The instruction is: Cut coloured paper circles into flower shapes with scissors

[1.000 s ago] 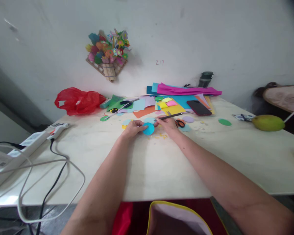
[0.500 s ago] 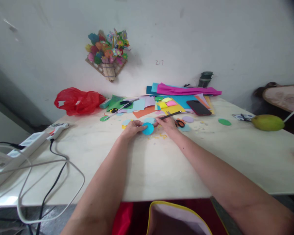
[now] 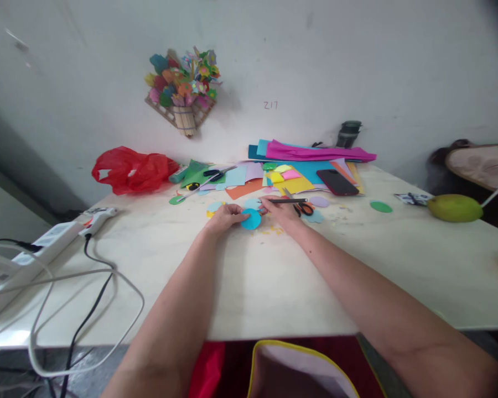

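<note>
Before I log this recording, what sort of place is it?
Probably a craft table in an ordinary room, perhaps at home: coloured sheets are spread along the back, the left hand holds a blue disc, and craft flowers hang on the wall.

There are two hands [image 3: 228, 217] [image 3: 283, 213], one pen [image 3: 288, 200], one bright blue disc [image 3: 251, 220], two green discs [image 3: 380, 207] [image 3: 175, 200], one purple disc [image 3: 318, 202], two pairs of scissors [image 3: 219, 174] [image 3: 305, 209], one phone [image 3: 337, 182], one plastic bag [image 3: 135, 171], one green fruit [image 3: 455, 208], one jar [image 3: 348, 134] and one bouquet [image 3: 185, 88].

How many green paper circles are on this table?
2: one green circle right of the phone, another circle near the red bag. More may hide under the papers.
</note>
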`<action>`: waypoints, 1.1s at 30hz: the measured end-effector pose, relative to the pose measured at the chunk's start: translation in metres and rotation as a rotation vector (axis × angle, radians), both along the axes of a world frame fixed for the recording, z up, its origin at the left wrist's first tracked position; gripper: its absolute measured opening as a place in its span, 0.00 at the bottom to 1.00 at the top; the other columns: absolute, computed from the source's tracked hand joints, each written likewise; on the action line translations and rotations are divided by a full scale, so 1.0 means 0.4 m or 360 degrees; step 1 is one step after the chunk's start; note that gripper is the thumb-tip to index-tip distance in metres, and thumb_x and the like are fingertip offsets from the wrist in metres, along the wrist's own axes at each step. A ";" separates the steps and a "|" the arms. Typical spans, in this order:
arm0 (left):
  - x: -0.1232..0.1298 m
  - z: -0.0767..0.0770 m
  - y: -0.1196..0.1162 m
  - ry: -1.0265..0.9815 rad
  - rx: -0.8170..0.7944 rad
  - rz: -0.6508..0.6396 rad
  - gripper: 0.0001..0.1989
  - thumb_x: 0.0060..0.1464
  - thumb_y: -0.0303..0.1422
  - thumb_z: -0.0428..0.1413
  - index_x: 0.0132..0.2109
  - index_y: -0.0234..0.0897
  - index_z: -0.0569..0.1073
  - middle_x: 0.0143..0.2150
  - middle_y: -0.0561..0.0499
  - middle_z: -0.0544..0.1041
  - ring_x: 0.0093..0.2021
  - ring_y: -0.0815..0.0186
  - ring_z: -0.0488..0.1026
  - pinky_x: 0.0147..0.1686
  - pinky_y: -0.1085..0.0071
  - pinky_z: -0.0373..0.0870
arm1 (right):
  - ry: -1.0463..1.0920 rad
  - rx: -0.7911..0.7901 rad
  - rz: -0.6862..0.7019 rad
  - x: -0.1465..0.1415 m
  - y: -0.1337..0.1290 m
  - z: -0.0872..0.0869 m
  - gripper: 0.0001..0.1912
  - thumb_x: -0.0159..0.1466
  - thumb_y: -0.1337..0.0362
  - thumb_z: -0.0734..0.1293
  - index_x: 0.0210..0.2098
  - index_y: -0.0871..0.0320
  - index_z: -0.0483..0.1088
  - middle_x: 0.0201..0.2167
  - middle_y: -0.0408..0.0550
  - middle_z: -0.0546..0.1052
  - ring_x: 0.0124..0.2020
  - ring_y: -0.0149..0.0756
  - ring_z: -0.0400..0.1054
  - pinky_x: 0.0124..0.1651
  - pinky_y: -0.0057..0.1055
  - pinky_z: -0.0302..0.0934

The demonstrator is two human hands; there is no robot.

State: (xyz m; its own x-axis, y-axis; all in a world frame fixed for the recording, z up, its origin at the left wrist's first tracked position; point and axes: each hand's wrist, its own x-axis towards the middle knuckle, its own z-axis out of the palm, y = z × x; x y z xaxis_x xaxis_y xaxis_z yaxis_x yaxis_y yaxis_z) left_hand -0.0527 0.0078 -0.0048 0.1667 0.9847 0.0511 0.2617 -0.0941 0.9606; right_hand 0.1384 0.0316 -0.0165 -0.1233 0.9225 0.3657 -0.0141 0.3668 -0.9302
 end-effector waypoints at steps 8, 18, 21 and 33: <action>-0.001 0.001 -0.002 0.0018 0.0017 -0.0038 0.17 0.33 0.42 0.64 0.26 0.34 0.70 0.21 0.56 0.68 0.21 0.73 0.61 0.24 0.74 0.56 | -0.0142 0.0009 0.0161 -0.005 -0.002 -0.002 0.09 0.48 0.62 0.70 0.30 0.55 0.74 0.28 0.44 0.77 0.31 0.35 0.70 0.38 0.33 0.65; -0.001 0.006 0.004 -0.0206 -0.0050 -0.0009 0.34 0.46 0.61 0.43 0.29 0.33 0.75 0.30 0.44 0.76 0.33 0.62 0.70 0.32 0.69 0.64 | -0.0294 0.0057 -0.0134 -0.008 0.017 -0.012 0.07 0.47 0.62 0.69 0.27 0.56 0.73 0.23 0.42 0.74 0.28 0.35 0.67 0.34 0.33 0.61; 0.000 0.009 0.007 -0.0242 -0.0086 -0.0033 0.34 0.45 0.61 0.44 0.28 0.33 0.75 0.30 0.44 0.76 0.33 0.61 0.71 0.33 0.69 0.65 | -0.0272 0.0051 -0.0169 -0.008 0.017 -0.011 0.08 0.47 0.62 0.69 0.28 0.57 0.73 0.24 0.43 0.75 0.29 0.36 0.68 0.34 0.33 0.61; 0.001 0.009 -0.007 -0.0138 -0.0048 -0.0074 0.17 0.38 0.44 0.61 0.29 0.33 0.74 0.25 0.50 0.74 0.27 0.66 0.69 0.31 0.69 0.63 | -0.0255 0.0069 -0.0192 -0.009 0.013 -0.010 0.08 0.48 0.62 0.69 0.29 0.57 0.72 0.24 0.43 0.74 0.29 0.37 0.68 0.33 0.34 0.62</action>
